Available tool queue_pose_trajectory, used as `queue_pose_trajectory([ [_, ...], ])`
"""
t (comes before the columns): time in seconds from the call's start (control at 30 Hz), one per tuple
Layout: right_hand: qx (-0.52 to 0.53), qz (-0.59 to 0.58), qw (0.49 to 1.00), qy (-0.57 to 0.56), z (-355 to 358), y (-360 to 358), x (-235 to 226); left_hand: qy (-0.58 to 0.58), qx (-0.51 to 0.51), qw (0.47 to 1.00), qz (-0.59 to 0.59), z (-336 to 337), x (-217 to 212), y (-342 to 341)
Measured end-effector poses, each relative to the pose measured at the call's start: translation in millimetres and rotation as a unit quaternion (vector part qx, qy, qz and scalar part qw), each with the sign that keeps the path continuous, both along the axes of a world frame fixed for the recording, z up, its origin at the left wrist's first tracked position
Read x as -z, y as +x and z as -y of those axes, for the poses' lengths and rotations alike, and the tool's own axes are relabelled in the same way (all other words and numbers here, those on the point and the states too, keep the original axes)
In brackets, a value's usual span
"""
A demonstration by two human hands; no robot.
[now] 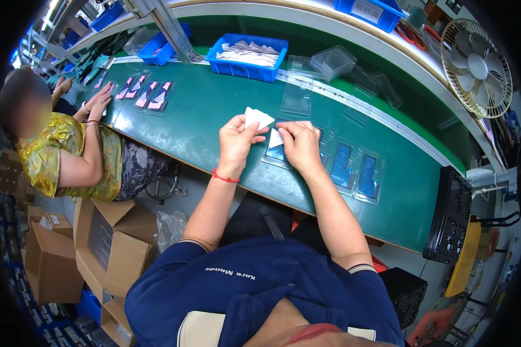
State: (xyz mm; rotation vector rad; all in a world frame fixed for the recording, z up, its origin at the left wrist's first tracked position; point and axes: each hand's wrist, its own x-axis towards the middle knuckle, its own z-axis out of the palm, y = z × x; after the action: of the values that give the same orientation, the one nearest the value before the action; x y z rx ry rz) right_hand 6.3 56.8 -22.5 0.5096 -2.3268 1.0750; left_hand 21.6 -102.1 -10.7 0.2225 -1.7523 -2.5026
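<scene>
My left hand (234,141) holds a small stack of white paper sachets (256,118) above the green belt (202,110); a red cord circles its wrist. My right hand (300,144) pinches one white sachet (275,138) and rests over a clear plastic tray with a blue insert (275,154). Two more clear trays with blue inserts (342,165) (369,177) lie in a row to the right of my hands.
A blue bin of white sachets (249,55) stands at the belt's far side, with empty clear trays (332,61) beside it. A co-worker (69,153) sits at the left near pink-filled trays (146,94). Cardboard boxes (107,243) stand on the floor; a fan (476,66) is far right.
</scene>
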Motion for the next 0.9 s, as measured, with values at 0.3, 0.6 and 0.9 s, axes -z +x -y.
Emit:
queue_pose_trajectory([
  [0.3, -0.035, 0.221, 0.936, -0.270, -33, 14, -11, 0.022, 0.087, 0.996, 0.008, -33, -5, 11],
  [0.6, 0.037, 0.108, 0.983, -0.143, -62, 39, -18, -0.031, 0.151, 0.988, -0.007, -61, 5, 13],
  [0.9, -0.070, 0.293, 0.873, -0.384, -91, 54, -12, 0.031, 0.289, 0.956, 0.030, -81, -1, 29],
])
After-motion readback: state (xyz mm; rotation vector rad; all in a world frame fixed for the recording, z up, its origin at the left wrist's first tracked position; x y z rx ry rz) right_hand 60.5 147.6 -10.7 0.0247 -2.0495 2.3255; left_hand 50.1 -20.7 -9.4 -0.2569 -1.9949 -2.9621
